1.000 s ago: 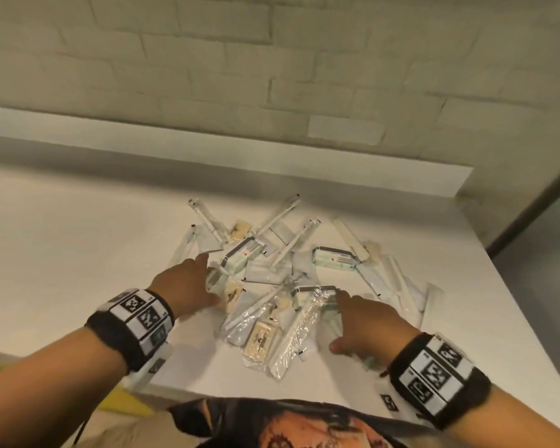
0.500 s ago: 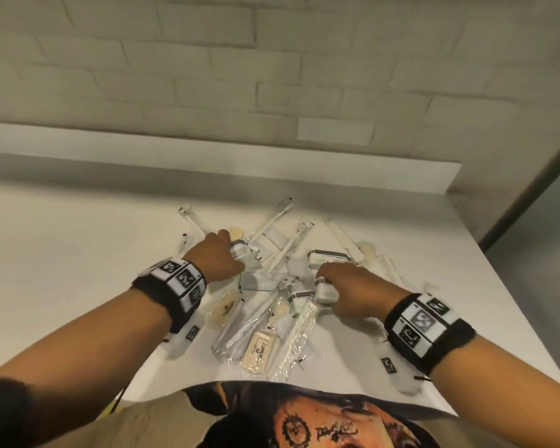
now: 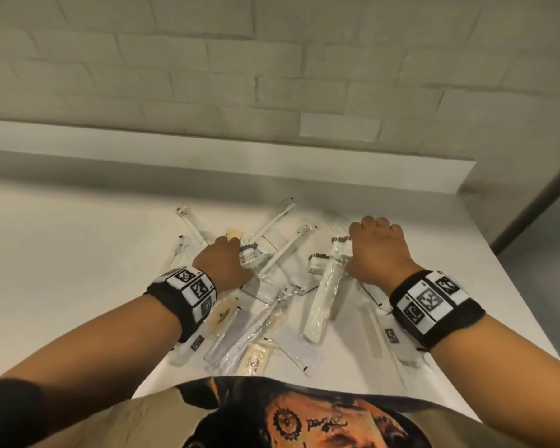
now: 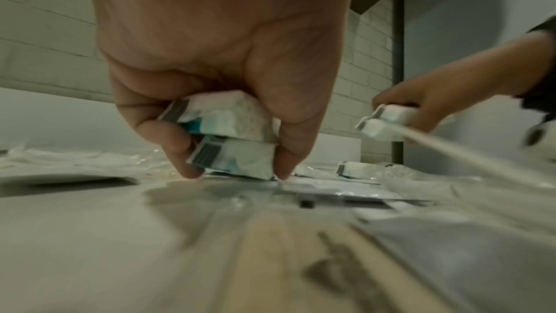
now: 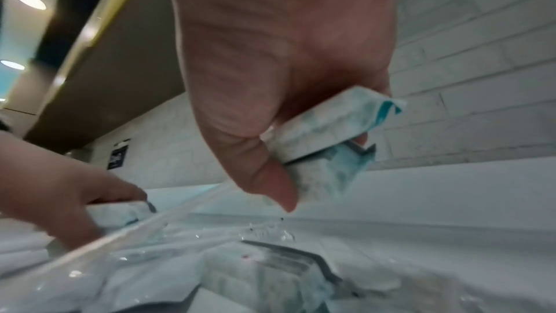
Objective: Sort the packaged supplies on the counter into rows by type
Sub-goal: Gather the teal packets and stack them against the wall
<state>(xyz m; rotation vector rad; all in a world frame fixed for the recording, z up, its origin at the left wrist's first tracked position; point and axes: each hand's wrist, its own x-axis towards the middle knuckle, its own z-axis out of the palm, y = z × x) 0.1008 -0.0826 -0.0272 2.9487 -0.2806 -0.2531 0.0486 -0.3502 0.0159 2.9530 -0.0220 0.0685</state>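
Packets (image 4: 228, 137), white-and-teal, two stacked in left hand (image 3: 225, 266) at pile's (image 3: 272, 305) 11 o'clock, two pinched by right hand (image 3: 377, 250) at 2 o'clock, apparently gathered by type for one row on counter (image 3: 62, 253).

On my left hand (image 3: 222, 266) side I see a black wristband (image 3: 185, 300) carrying white panels printed with black square markers. My right hand (image 3: 379, 250) has a matching black band (image 3: 434, 305). Below both bands, a tan shirt (image 3: 272, 418) shows a dark-and-orange graphic print.
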